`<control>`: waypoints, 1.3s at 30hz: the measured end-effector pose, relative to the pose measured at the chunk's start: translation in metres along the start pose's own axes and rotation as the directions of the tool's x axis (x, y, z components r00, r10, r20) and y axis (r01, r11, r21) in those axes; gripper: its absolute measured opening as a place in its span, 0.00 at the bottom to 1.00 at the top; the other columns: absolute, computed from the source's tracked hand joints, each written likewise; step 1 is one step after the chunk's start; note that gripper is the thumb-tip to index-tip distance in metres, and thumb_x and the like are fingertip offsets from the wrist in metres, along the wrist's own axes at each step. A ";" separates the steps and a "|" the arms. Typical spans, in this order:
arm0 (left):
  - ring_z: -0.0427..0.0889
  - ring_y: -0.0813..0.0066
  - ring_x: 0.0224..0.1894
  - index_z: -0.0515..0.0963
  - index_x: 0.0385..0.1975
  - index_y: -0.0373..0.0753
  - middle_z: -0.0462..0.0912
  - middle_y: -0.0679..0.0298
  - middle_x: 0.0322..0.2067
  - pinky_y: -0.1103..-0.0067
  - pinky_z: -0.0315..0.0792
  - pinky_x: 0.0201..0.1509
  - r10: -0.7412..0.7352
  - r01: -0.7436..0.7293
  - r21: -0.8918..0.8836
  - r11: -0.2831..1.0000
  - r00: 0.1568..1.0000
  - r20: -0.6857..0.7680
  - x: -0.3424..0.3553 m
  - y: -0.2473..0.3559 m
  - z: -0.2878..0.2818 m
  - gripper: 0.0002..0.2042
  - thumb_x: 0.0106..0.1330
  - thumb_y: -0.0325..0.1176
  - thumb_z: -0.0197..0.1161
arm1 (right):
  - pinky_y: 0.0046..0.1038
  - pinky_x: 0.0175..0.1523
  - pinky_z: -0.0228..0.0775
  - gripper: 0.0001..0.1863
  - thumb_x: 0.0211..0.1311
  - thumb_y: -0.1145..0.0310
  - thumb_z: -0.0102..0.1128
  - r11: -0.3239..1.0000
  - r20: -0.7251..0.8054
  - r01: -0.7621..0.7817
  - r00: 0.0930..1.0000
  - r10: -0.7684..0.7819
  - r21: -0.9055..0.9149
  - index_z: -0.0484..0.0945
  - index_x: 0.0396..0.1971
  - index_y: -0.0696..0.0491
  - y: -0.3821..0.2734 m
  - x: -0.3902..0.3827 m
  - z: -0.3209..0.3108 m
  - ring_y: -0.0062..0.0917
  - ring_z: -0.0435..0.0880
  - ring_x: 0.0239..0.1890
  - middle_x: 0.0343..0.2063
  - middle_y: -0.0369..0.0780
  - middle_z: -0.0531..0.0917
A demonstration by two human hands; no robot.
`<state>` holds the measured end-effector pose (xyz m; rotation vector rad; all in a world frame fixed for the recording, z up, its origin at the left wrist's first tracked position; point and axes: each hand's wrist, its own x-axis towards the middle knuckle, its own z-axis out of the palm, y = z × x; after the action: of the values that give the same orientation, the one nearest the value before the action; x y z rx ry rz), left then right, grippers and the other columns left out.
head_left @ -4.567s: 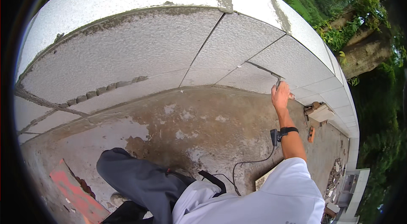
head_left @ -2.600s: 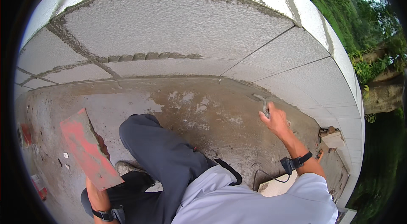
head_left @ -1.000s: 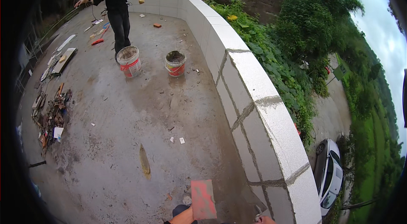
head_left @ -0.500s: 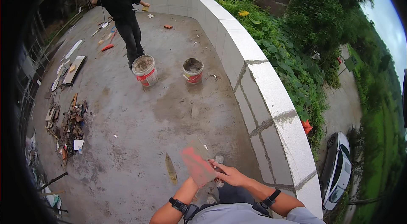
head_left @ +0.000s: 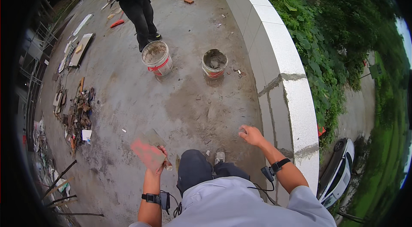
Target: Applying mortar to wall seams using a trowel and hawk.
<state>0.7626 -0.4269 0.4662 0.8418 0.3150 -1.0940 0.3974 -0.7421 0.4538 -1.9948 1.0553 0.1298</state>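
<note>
The left hand (head_left: pixel 159 167) grips a red-and-grey board (head_left: pixel 146 152) at near left. The right hand (head_left: pixel 253 135), loosely open with bent fingers, is left of the white wall (head_left: pixel 302 102). Farther off, a pale bucket (head_left: pixel 161 65) and a darker bucket (head_left: pixel 214 71) stand apart.

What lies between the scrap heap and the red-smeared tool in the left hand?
In the head view, a small white piece lies on the grey floor between the scrap heap and the red-smeared tool.
</note>
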 end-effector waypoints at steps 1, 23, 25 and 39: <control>0.80 0.64 0.41 0.72 0.42 0.35 0.79 0.56 0.39 0.70 0.78 0.48 0.005 -0.005 -0.011 1.000 1.000 -0.024 0.014 0.004 0.006 0.11 0.67 0.35 0.59 | 0.42 0.47 0.72 0.22 0.61 0.56 0.57 1.000 -0.025 -0.009 1.000 0.009 -0.026 0.76 0.48 0.56 -0.004 0.026 -0.008 0.45 0.82 0.42 0.35 0.50 0.84; 0.80 0.59 0.38 0.73 0.34 0.38 0.78 0.54 0.40 0.69 0.79 0.38 0.072 -0.164 -0.155 0.974 0.878 -0.473 0.376 0.052 0.147 0.14 0.69 0.45 0.54 | 0.40 0.66 0.62 0.25 0.60 0.57 0.56 0.854 0.352 0.128 0.933 0.068 -0.504 0.75 0.53 0.58 -0.016 0.820 -0.015 0.42 0.67 0.64 0.58 0.49 0.73; 0.79 0.59 0.38 0.72 0.34 0.37 0.77 0.53 0.40 0.70 0.78 0.37 -0.067 -0.148 -0.271 0.951 0.757 -0.650 0.414 0.032 0.155 0.18 0.68 0.49 0.54 | 0.40 0.67 0.60 0.26 0.60 0.56 0.55 0.806 0.319 0.144 0.946 0.059 -0.574 0.75 0.53 0.58 0.013 0.900 0.001 0.42 0.67 0.64 0.57 0.49 0.73; 0.73 0.65 0.34 0.69 0.31 0.40 0.74 0.57 0.36 0.76 0.72 0.34 -0.356 0.009 -0.369 0.929 0.290 -0.889 0.573 0.037 0.257 0.22 0.69 0.56 0.50 | 0.48 0.69 0.46 0.38 0.65 0.32 0.35 0.632 0.515 0.110 0.694 0.504 -0.767 0.79 0.54 0.50 0.081 1.100 0.020 0.40 0.73 0.61 0.58 0.45 0.76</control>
<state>1.0116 -0.9814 0.3041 1.1291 1.6283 -0.5694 1.0463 -1.4434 -0.0976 -2.1633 0.7449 1.6033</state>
